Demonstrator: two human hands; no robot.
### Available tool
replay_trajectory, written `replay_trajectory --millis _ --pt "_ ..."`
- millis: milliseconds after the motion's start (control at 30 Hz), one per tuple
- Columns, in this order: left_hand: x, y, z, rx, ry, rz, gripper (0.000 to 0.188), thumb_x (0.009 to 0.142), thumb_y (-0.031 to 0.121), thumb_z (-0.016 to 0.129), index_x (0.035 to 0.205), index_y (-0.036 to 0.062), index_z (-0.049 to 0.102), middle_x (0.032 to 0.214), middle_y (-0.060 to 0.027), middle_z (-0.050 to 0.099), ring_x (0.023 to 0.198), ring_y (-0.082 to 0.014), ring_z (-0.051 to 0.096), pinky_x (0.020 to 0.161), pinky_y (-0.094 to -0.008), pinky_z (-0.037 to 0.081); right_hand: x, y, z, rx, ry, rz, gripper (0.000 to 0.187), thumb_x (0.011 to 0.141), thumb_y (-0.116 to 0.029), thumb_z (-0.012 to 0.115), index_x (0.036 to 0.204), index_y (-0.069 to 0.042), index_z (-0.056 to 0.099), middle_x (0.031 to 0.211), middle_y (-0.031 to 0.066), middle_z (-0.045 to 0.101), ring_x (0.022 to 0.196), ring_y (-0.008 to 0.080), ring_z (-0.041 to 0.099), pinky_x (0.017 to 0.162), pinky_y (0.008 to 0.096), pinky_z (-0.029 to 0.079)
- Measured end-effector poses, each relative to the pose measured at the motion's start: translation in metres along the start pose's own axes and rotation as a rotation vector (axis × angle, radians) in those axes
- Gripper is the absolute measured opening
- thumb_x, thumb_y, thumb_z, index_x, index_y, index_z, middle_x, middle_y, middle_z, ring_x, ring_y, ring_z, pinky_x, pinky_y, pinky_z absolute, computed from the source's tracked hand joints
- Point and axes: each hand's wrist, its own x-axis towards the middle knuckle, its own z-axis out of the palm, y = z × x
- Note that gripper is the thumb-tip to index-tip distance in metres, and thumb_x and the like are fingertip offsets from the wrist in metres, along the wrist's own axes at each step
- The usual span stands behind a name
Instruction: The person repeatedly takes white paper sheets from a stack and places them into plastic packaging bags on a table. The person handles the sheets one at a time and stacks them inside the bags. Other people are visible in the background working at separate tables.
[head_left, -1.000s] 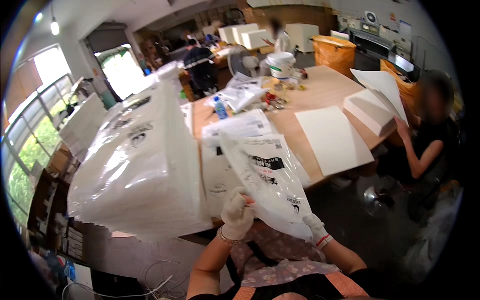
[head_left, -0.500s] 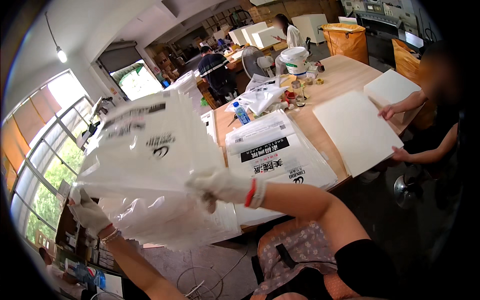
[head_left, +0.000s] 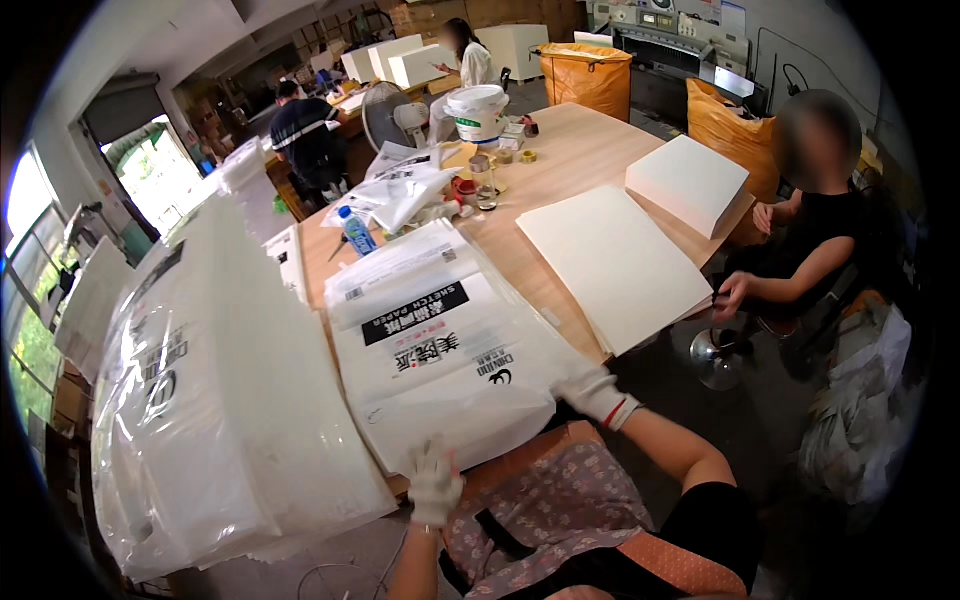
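A stack of printed white plastic bags (head_left: 440,395) lies on the table in front of me. My left hand (head_left: 435,485), in a white work glove, is at the stack's near edge with fingers extended, holding nothing. At the near right corner my right hand (head_left: 598,395), gloved too, reaches against the bags' edge with its fingers stretched out; its fingertips are partly hard to make out. To the left stands a tall pile of filled clear plastic packages (head_left: 230,400), touched by neither hand.
A co-worker (head_left: 800,230) sits at the right beside a flat stack of white sheets (head_left: 610,265) and a white paper block (head_left: 690,180). Farther back are a water bottle (head_left: 356,232), a glass jar (head_left: 484,185), a white bucket (head_left: 476,115) and a fan (head_left: 390,118).
The plastic package that both hands held at the left now rests on the left pile. Both hands have let go and moved right to the printed bags. The co-worker's hands have left the white sheets.
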Motion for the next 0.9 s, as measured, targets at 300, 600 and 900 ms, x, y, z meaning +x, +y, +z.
replay_trajectory --millis 300,600,900 --pt "0.153 0.027 0.079 -0.226 -0.407 -0.547 0.061 0.085 0.045 0.048 0.133 0.0079 0.038 0.138 -0.0220 0.038 0.123 -0.0398 0.041 0.101 -0.0470 0.034 -0.018 0.180 -0.027 -0.118 -0.015 0.122 0.069 0.073 -0.043 0.070 0.122 -0.003 0.041 0.096 0.0192 0.060 0.090 0.0373 0.058 0.078 0.0433 0.046" --pt "0.144 0.180 0.043 -1.042 -0.382 0.229 0.021 0.084 0.015 0.055 0.101 0.0023 0.060 0.098 -0.0126 0.062 0.094 -0.0279 0.060 0.084 -0.0337 0.047 -0.003 0.177 -0.044 0.003 0.339 0.084 0.017 0.084 -0.027 0.057 0.079 -0.011 0.063 0.078 0.0113 0.063 0.069 0.0327 0.061 0.062 0.0414 0.049" --pt "0.180 0.159 0.041 -1.771 -0.871 -0.528 0.065 0.086 0.029 0.061 0.136 0.0016 0.028 0.124 -0.0149 0.046 0.113 -0.0238 0.046 0.102 -0.0386 0.037 -0.071 0.014 -0.127 0.517 0.024 -0.553 0.028 0.091 -0.030 0.047 0.100 -0.008 0.062 0.086 0.0111 0.061 0.080 0.0247 0.059 0.062 0.0366 0.052"
